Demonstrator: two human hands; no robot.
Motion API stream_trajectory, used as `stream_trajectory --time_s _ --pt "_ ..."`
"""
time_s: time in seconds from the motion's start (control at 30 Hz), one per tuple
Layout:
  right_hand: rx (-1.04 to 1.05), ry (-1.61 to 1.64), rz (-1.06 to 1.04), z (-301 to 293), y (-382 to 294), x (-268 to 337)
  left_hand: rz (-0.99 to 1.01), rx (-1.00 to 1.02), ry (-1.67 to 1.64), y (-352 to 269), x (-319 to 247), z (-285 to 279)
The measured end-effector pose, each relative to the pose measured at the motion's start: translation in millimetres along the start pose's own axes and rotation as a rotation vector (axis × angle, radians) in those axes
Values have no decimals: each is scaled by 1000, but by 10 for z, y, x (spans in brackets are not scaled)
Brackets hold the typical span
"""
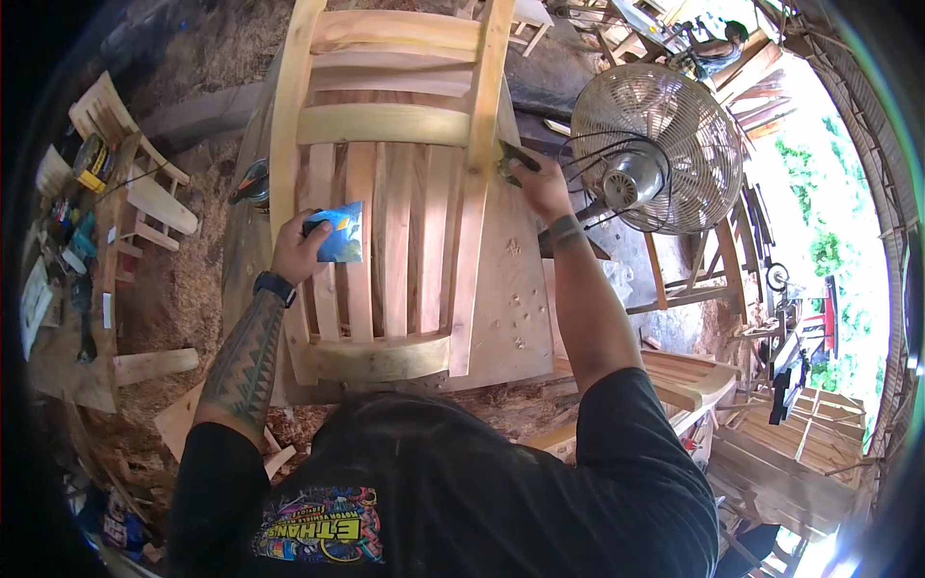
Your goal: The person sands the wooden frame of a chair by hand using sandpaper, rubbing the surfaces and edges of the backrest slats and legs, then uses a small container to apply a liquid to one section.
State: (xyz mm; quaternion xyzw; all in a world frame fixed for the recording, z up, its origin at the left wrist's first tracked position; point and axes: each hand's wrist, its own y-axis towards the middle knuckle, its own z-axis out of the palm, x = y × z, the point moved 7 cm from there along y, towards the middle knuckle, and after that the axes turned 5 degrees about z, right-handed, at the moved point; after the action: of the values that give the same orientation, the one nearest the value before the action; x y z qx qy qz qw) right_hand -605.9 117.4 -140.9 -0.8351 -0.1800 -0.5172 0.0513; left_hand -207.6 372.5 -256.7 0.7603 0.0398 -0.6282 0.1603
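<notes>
A slatted wooden chair frame (383, 124) lies on a wooden workbench (506, 318) in front of me. Over its left side, my left hand (298, 246) holds a flat blue packet or sheet (341, 242) with a small yellow patch, and a dark object that I cannot identify shows under the thumb. My right hand (542, 180) grips a small dark and yellowish tool (517, 157) at the outer edge of the frame's right rail; its kind is unclear. A dark, rounded object (253, 184) sits beside the frame's left rail.
A large metal-caged fan (656, 148) stands close beyond my right hand. At left, a side table (65, 361) carries a drill and small items. Wooden chair parts (155, 199) stand near it. Another person (723, 50) works far off at upper right. Wood shavings cover the floor.
</notes>
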Motion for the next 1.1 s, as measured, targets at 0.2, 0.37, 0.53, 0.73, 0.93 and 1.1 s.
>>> stream_trajectory --time_s 0.2,0.37,0.53,0.73,0.93,1.1 --pt "257 -95 96 190 -478 -91 -17 -39 -10 -78 -75 -61" --pt "172 339 50 45 -485 147 -26 -44 49 -125 -180 -89" --pt "-40 310 -197 177 -42 43 -48 -53 14 -31 -96 -67" --pt "234 449 95 161 -180 -277 -62 -77 -30 -69 -112 -23" --pt "346 362 132 26 -569 -288 -40 -61 -4 -44 -169 -6" --pt "70 -305 -845 252 -599 851 -51 -68 7 -102 -138 -96"
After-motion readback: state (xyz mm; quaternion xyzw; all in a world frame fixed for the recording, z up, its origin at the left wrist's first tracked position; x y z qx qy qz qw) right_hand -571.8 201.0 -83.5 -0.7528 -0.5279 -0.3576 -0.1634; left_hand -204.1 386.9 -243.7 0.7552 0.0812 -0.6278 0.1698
